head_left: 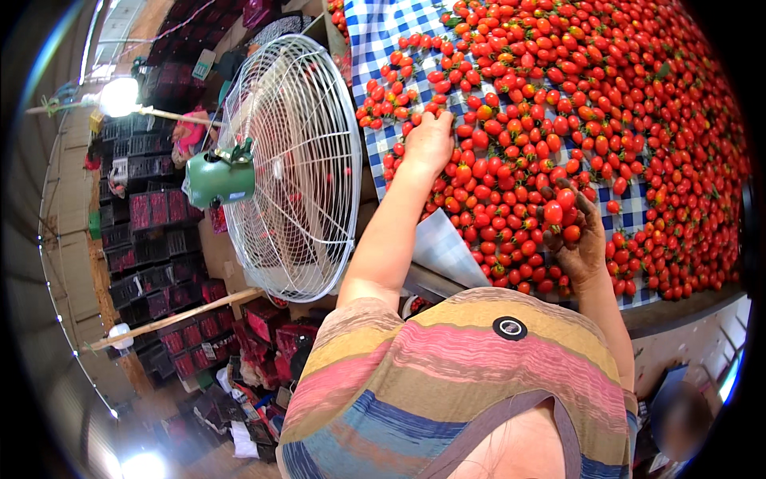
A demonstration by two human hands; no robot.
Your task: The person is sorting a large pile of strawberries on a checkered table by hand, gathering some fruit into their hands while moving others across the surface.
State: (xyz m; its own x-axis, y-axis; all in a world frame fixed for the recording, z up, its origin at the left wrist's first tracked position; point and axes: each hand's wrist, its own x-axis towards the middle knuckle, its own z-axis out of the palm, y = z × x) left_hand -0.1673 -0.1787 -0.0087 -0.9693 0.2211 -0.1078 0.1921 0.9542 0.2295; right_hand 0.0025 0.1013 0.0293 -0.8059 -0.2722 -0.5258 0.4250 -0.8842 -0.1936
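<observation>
Red cherry tomatoes (511,172), some with green stems, are spread over a blue-and-white checked cloth (383,32) on a table. My left hand (431,144) reaches forward to the left part of the spread. Its fingers are curled down together among the tomatoes, and what they pinch, if anything, is hidden. Nearer to me on the right, my right hand (581,251) is turned palm up. Dark stains cover its fingers, which curl round a few held tomatoes (554,211). Loose tomatoes lie close about both hands.
A large wire-caged fan (291,168) with a green motor stands left of the table. Beyond it are stacked dark crates (155,211) and a wooden pole (175,319). A cloth corner (447,247) folds over the near table edge. Another person (680,419) is at lower right.
</observation>
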